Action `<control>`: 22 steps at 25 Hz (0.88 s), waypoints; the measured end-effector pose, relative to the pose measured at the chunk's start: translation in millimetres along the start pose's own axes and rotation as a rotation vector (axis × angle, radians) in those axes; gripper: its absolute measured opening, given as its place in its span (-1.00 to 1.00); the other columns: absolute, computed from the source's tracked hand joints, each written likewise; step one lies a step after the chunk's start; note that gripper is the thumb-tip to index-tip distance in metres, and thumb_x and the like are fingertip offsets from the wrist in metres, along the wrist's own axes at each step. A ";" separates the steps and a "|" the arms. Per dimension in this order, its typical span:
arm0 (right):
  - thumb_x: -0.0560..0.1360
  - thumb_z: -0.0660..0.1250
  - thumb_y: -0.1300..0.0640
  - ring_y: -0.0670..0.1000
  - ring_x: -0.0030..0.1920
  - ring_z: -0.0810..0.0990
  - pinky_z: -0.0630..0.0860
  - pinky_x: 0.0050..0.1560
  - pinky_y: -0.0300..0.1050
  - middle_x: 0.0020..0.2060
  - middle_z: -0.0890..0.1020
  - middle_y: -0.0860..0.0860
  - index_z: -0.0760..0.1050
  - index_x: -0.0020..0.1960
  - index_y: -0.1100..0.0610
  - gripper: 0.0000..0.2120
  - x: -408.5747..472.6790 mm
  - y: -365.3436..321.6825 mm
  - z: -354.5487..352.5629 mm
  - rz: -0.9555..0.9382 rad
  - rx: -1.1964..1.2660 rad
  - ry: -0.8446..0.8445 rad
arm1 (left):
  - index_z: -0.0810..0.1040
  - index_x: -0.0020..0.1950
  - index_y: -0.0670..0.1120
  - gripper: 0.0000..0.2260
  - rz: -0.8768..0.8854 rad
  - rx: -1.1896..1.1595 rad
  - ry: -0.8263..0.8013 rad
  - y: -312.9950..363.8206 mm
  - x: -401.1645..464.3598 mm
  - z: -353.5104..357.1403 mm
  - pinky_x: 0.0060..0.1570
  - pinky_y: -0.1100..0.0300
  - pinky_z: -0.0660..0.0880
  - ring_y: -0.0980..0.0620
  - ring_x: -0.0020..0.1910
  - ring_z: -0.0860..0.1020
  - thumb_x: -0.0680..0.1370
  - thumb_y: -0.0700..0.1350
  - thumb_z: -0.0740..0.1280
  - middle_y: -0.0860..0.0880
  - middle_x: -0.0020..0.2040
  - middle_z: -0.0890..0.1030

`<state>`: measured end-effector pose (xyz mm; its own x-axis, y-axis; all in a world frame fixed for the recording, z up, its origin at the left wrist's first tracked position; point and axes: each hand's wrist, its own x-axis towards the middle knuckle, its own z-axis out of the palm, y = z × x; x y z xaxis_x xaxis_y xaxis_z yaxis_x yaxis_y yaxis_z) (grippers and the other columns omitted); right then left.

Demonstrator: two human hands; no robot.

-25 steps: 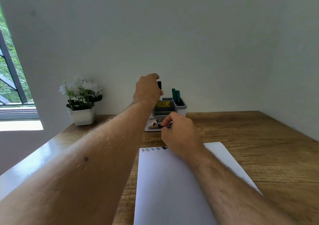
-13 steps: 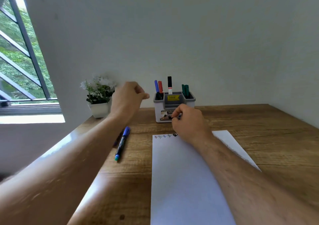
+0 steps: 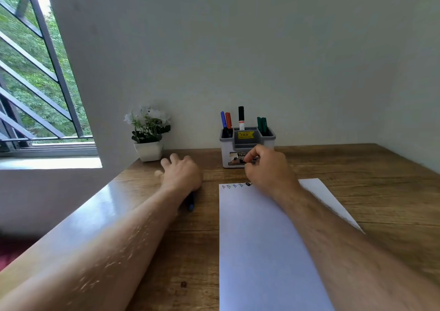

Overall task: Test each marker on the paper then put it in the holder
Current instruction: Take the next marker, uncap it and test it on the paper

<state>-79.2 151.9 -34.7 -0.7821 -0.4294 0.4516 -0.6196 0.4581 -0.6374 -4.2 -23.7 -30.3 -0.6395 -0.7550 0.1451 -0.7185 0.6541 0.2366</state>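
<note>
A white sheet of paper (image 3: pixel 262 239) lies on the wooden desk, with several small coloured test marks and a black scribble (image 3: pixel 248 184) along its top edge. Behind it stands the grey and white holder (image 3: pixel 227 151) with blue, red, black and two green markers (image 3: pixel 241 117) upright in it. A blue marker (image 3: pixel 191 203) lies on the desk left of the paper, mostly hidden under my left hand (image 3: pixel 181 175), whose fingers reach forward over it. My right hand (image 3: pixel 266 167) hovers in front of the holder and pinches a small dark object (image 3: pixel 248 159) that I cannot identify.
A small white pot of white flowers (image 3: pixel 148 134) stands at the back left against the wall. The desk's (image 3: pixel 369 191) left edge runs beside a window with dark bars. White walls close the back and right sides.
My left hand left the holder, where the black marker now stands, swung left and came down over the blue marker. My right hand kept its place and its pinch. The camera view shifted left.
</note>
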 end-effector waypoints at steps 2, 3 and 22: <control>0.54 0.37 0.19 -0.06 -0.09 0.55 0.39 -0.33 -0.34 -0.10 0.56 -0.04 0.53 0.05 0.03 -0.88 0.3 -0.1 -0.4 0.000 0.001 -0.009 | 0.39 0.41 -0.03 -0.63 -0.004 -0.003 -0.028 15.8 -2.7 0.7 0.29 -0.18 0.23 -0.20 0.38 0.20 0.60 -0.07 0.21 -0.14 0.41 0.27; 0.54 0.37 0.19 -0.06 -0.09 0.54 0.39 -0.33 -0.34 -0.11 0.56 -0.04 0.54 0.05 0.04 -0.88 0.2 -0.1 -0.8 -0.001 0.005 -0.016 | 0.39 0.41 -0.03 -0.62 0.000 -0.002 -0.037 22.8 -3.6 1.3 0.29 -0.18 0.23 -0.20 0.39 0.21 0.58 -0.09 0.23 -0.14 0.41 0.27; 0.54 0.37 0.19 -0.06 -0.11 0.59 0.52 -0.20 -0.27 -0.10 0.60 -0.02 0.55 0.03 0.04 -0.90 2.6 -1.0 -0.2 -0.052 -0.024 -0.020 | 0.57 0.08 -0.11 -0.81 0.226 0.024 0.193 28.1 -13.5 -14.4 -0.24 0.07 0.54 -0.12 -0.11 0.62 0.53 -0.06 0.42 -0.12 -0.10 0.59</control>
<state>-80.7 150.5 -32.8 -0.7475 -0.4684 0.4709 -0.6609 0.4534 -0.5981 -11.8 4.2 -11.8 -0.7219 -0.5832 0.3724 -0.5714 0.8060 0.1547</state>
